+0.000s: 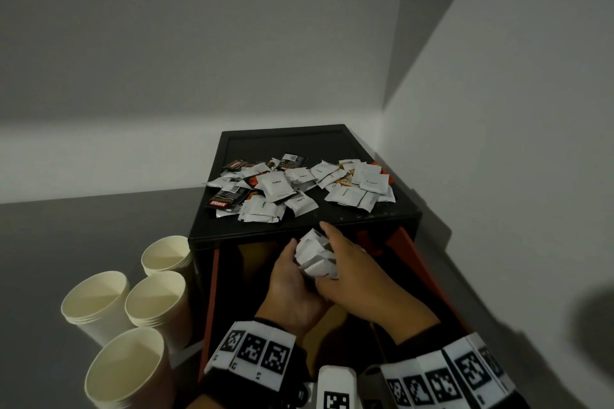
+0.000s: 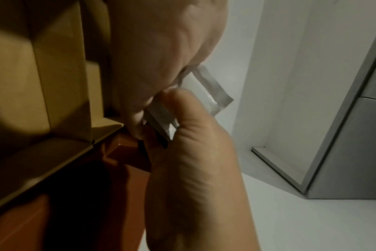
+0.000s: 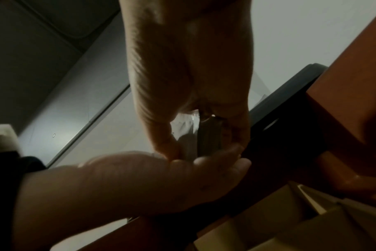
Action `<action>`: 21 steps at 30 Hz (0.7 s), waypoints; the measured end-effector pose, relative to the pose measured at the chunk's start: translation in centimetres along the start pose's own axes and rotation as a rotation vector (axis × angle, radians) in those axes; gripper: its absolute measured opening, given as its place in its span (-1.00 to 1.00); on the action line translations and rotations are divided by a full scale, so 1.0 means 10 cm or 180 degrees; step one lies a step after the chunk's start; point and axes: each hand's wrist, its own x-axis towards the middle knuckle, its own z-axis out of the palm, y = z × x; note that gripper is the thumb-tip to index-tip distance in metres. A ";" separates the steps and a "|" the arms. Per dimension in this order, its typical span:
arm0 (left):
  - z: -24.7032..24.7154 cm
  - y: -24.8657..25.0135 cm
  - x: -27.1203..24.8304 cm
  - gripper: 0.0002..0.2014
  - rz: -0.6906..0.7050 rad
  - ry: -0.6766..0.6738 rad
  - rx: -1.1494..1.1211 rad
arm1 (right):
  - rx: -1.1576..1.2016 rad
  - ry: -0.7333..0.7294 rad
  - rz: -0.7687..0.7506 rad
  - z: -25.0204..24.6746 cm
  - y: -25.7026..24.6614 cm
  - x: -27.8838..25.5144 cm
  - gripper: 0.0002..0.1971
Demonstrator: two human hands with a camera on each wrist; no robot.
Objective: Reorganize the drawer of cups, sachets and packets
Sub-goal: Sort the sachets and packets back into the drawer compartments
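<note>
Grey floor [image 1: 83,226] and plain white walls [image 1: 199,76] make up the corner in the head view, pretty dim overall. A black cabinet [image 1: 365,226] sits in that corner, and its top is covered with a messy pile of sachets [image 1: 299,186], mostly white ones plus a few dark packets [image 1: 229,197] on the left side. Its orange drawer [image 1: 211,292] is pulled out toward the camera. Over the drawer, the left hand [image 1: 292,289] and right hand [image 1: 358,276] are cupped together round a bunch of white sachets [image 1: 315,257], both gripping it, just below the cabinet's front edge. Four stacks of paper cups [image 1: 156,299] stand on the floor just left of the drawer.

Left wrist view: the left hand's thumb [image 2: 182,108] and the right hand's fingers [image 2: 161,59] pinch the white sachets [image 2: 206,90], with one silvery edge sticking out. Cardboard dividers [image 2: 60,84] sit to the left, with the orange drawer wall [image 2: 122,149] below them.

Right wrist view is dark. The right hand's fingers [image 3: 182,76] curl round the sachets [image 3: 187,130], and the left hand [image 3: 140,178] presses in from below. Orange drawer side [image 3: 344,93] on the right, cardboard dividers [image 3: 311,212] lower right.
</note>
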 end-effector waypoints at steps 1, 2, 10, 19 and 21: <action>-0.01 0.00 0.01 -0.51 0.0022 0.0007 -0.0008 | -0.0050 -0.0037 0.0022 0.01 -0.01 0.00 -0.10; 0.00 -0.01 0.01 -0.52 0.0023 -0.0007 -0.0007 | -0.0068 -0.0043 0.0047 0.02 -0.01 0.01 -0.08; 0.04 -0.01 -0.04 -0.43 0.0052 -0.0272 0.0116 | 0.0495 0.0015 0.0369 -0.06 0.04 0.03 -0.01; -0.01 -0.03 0.03 -0.53 0.0274 -0.0237 0.0168 | 0.0527 0.0089 0.0456 0.01 -0.01 0.04 -0.03; 0.00 -0.01 -0.01 -0.46 0.0290 -0.0421 0.0204 | 0.0604 0.0159 0.0524 0.01 0.01 0.05 -0.03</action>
